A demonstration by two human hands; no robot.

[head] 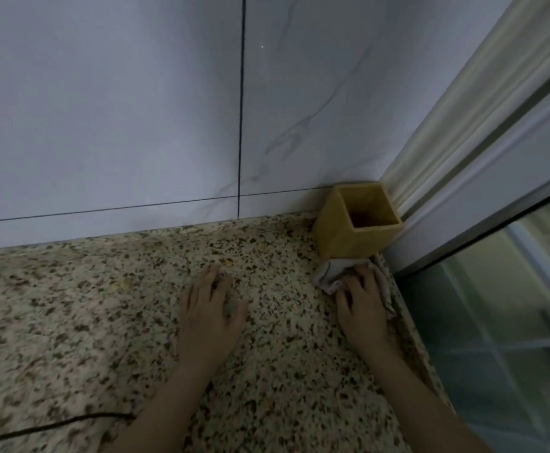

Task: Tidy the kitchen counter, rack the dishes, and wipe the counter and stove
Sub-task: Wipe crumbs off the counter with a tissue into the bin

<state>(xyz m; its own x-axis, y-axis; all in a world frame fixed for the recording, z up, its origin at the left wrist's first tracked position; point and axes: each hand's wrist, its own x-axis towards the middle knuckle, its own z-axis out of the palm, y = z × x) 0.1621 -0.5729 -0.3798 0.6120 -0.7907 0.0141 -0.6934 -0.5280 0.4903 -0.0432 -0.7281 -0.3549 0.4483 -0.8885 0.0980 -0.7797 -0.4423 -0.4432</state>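
A pale cloth (335,273) is pressed flat on the speckled bench (103,305) by the right hand (363,299), fingers spread, just in front of a square wooden holder (342,237) in the far right corner. The left hand (211,308) is laid flat, fingers loosely spread, on the bench nearby.

2 hands (209,308) (363,299), 1 cloth (332,273), 1 wooden box (348,237), 1 cord (54,428)

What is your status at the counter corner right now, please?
Left hand flat on speckled granite counter, holding nothing. Right hand pressing crumpled grey cloth down. Square yellow-brown open holder in corner, touching cloth.
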